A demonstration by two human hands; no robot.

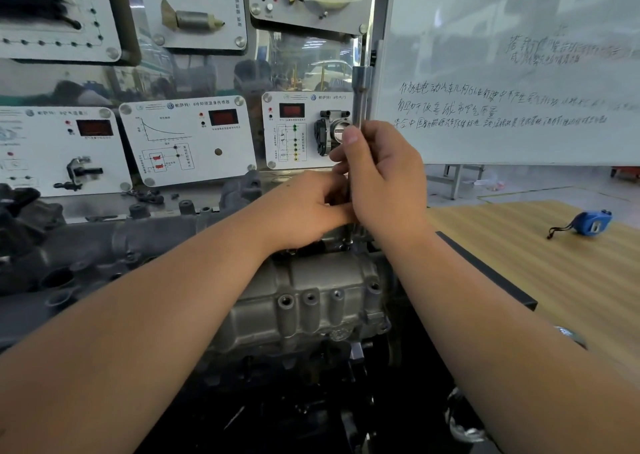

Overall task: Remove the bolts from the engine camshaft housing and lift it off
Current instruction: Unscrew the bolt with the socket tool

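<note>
Hands meet at the middle of the view, above the far end of a grey metal engine. The right hand [382,173] is curled round the shaft of a long socket extension [360,96], which stands upright with its square upper end rising clear of the fingers. The left hand [308,207] sits just beside it, lower down, its fingers curled in toward the base of the same tool; whether they pinch the shaft, a socket or a bolt cannot be told.

The camshaft housing [311,290] lies directly beneath both hands, seated on the engine, its ribbed casting and three empty threaded bosses facing the camera.

Risks, as a judgement: if the upright tool tilts, the socket could ride off the bolt head and round it. A loosened bolt could drop from the socket into the engine's dark recesses. Lifting the housing while any bolt holds could strain the casting.

Much is hidden. The tool's lower tip and the bolt are covered by the hands, so engagement is unseen. How many bolts remain cannot be counted; the housing's left stretch is dark and blurred, possibly with bolts in place. Behind stand sensor display panels [187,141] and a whiteboard [519,72]; a blue tape measure [588,223] lies on the wooden tabletop [554,280] at right.
</note>
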